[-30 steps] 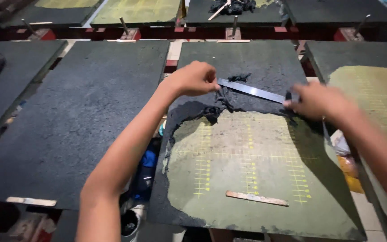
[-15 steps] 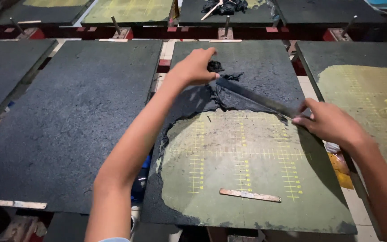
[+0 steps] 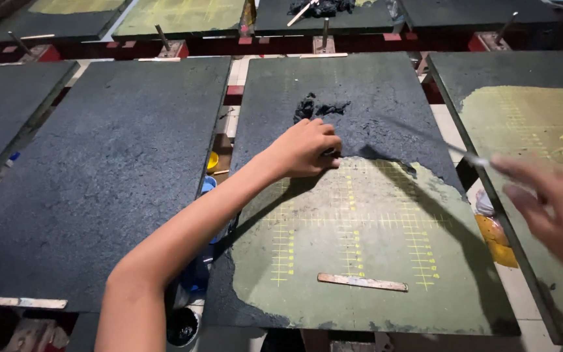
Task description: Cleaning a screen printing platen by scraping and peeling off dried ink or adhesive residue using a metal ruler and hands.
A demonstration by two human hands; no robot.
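My left hand [image 3: 307, 148] rests curled on the middle board [image 3: 360, 306], closed on one end of a long thin metal strip [image 3: 425, 138]. The strip runs right, blurred, to the fingertips of my right hand [image 3: 548, 205], which is blurred at the board's right edge and pinches the other end. The greenish board has a yellow grid. Dark grainy paste [image 3: 386, 91] covers its far half and left rim. A loose clump of paste [image 3: 314, 107] lies just beyond my left hand.
A flat wooden stick [image 3: 361, 281] lies near the board's front edge. A fully coated board [image 3: 105, 169] is at the left, a partly coated one [image 3: 529, 124] at the right, with more boards behind. Small containers [image 3: 211, 161] sit in the gap.
My left hand has slid toward me, from the dark paste to the bare patch's edge. My right hand has swung out to the right and nearer with its end of the strip.
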